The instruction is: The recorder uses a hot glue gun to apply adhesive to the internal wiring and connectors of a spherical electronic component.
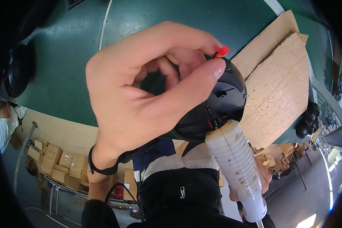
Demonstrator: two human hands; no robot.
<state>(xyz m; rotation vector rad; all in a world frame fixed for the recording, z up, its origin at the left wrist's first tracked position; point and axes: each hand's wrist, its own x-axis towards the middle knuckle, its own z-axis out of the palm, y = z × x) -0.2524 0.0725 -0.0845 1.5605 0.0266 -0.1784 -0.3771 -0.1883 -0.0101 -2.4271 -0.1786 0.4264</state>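
Observation:
My left hand (pixel 152 87) fills the middle of the view, thumb and index finger pinched on a small red plug connector (pixel 223 51) with a bit of black wire. Its other fingers curl below. Behind the fingertips is a round black plastic housing (pixel 226 97) with a recessed slot, partly hidden by my hand. My right hand (pixel 265 176) is wrapped round a whitish ribbed hot glue gun (pixel 235 163), which hides most of it. The gun's front end is beside thin wires (pixel 215 123) at the housing's lower part; whether it touches them I cannot tell.
Cardboard sheets (pixel 277 87) with shiny specks lie on the green table (pixel 64 76). More black housings sit at the table's left (pixel 19 70) and right (pixel 307 119). A white cord (pixel 105 24) crosses the far side. Cardboard boxes (pixel 51 157) stand below the table edge.

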